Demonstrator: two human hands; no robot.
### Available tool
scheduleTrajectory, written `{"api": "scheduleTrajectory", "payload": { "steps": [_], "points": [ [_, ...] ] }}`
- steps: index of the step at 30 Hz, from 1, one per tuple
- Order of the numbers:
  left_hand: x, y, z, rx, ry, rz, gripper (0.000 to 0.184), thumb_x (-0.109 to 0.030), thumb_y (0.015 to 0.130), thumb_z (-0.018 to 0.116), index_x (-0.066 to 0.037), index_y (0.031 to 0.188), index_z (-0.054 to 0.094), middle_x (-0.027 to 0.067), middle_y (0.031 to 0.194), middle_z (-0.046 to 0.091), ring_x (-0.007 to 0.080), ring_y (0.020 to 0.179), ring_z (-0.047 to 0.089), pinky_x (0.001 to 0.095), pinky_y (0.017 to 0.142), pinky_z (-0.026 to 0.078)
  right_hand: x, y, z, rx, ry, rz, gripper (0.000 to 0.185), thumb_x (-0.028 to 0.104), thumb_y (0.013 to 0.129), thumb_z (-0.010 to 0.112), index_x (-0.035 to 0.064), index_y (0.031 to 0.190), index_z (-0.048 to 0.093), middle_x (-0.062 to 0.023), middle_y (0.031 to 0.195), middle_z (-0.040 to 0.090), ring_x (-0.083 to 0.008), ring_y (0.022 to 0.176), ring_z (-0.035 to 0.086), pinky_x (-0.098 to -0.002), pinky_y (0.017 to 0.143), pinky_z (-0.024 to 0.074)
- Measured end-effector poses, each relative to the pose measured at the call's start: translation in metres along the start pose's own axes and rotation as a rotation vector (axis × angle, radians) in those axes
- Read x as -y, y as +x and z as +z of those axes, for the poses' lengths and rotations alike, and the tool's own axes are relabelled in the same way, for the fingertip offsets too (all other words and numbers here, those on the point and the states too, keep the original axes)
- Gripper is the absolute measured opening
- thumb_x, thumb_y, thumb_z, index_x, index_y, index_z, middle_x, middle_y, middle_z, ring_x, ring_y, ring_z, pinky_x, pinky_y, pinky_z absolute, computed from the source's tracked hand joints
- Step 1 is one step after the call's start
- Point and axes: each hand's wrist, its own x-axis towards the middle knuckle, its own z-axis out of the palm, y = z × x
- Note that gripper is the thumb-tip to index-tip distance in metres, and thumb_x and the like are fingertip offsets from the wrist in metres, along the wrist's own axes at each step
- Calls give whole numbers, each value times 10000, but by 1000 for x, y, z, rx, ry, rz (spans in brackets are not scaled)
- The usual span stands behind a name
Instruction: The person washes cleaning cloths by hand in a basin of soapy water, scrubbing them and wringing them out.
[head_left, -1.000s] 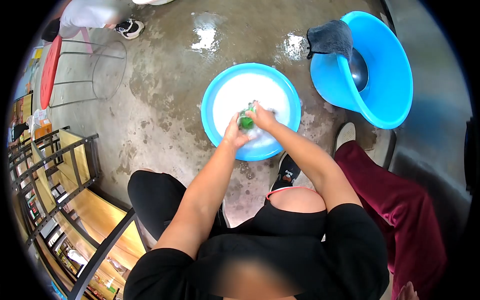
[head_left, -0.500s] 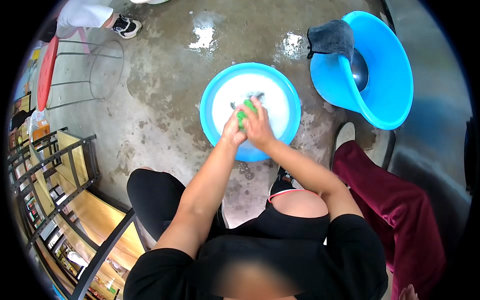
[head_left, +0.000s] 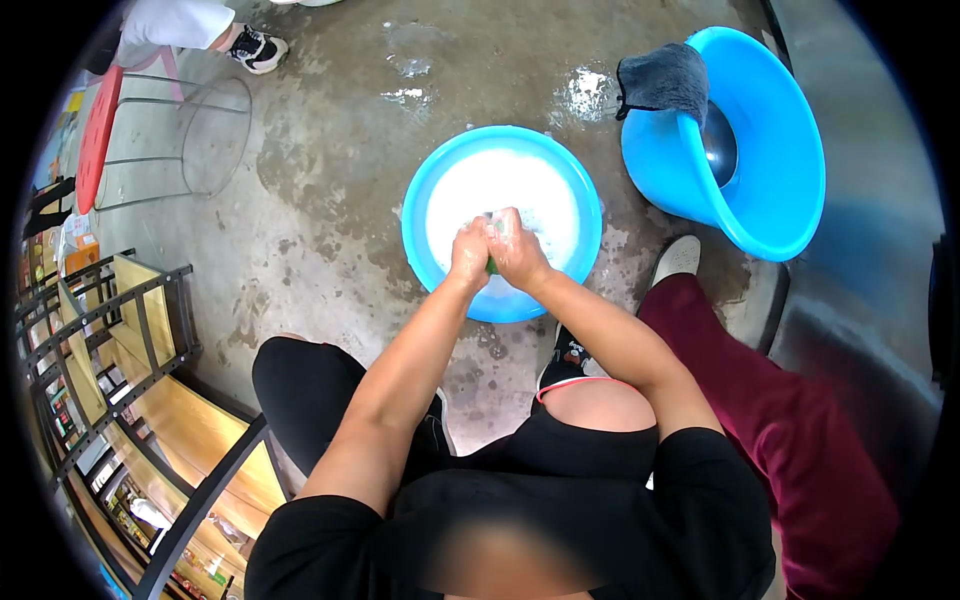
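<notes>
A round blue basin (head_left: 413,222) stands on the floor, filled with white suds (head_left: 500,182). Over its near half, my left hand (head_left: 469,254) and my right hand (head_left: 516,253) are pressed together, both wet with foam. Between them is a green piece that looks like a cloth (head_left: 491,266); only a sliver of it shows below the fingers. Both hands are closed around it, and most of it is hidden.
A large blue tub (head_left: 790,150) with a grey towel (head_left: 663,80) over its rim lies tilted at right. Beside me is a person's maroon-trousered leg (head_left: 740,390). A red stool (head_left: 98,140) and a black-framed shelf (head_left: 150,350) stand left. The concrete floor (head_left: 330,200) is wet.
My hands have closed together more tightly, covering most of the green cloth that showed between them. The foot of the maroon-trousered person has shifted slightly left.
</notes>
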Motion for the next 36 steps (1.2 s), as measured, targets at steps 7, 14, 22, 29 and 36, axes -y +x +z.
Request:
{"api": "scheduleTrajectory", "payload": {
  "steps": [7,14,22,29,36],
  "points": [
    [-1,7,-8,-84,502,178,213,-221,859,490,-18,850,556,60,750,550,156,717,518,308,656,431,-27,24,-5,101,123,176,245,235,882,411,15,984,446,-175,806,579,-345,834,572,-428,736,426],
    [-55,0,-42,112,1261,491,671,-260,705,663,-108,1287,366,252,1318,267,375,1149,355,419,984,315,-18,20,-78,14,-279,-184,376,46,722,516,58,1098,511,-156,1175,430,-283,1101,430,-372,941,346],
    [0,0,-31,176,1914,278,731,-124,680,621,-48,1329,295,278,1372,187,455,1248,236,448,994,321,-76,9,2,215,-1089,-241,489,123,819,433,20,1293,374,-290,1257,386,-434,1114,421,-511,945,327],
    [26,23,-53,-325,818,85,599,-193,775,595,-32,1282,320,220,1234,427,292,1032,523,381,844,451,-89,37,-26,242,-986,-114,194,213,752,587,57,866,612,-116,925,612,-274,843,596,-400,684,495],
    [-27,4,-18,122,-102,-412,567,-458,895,393,-126,1338,272,107,1365,325,355,1213,362,586,900,365,-7,36,-32,177,-319,-117,305,55,661,578,80,965,590,-164,980,564,-328,948,533,-386,817,443]
  ]
}}
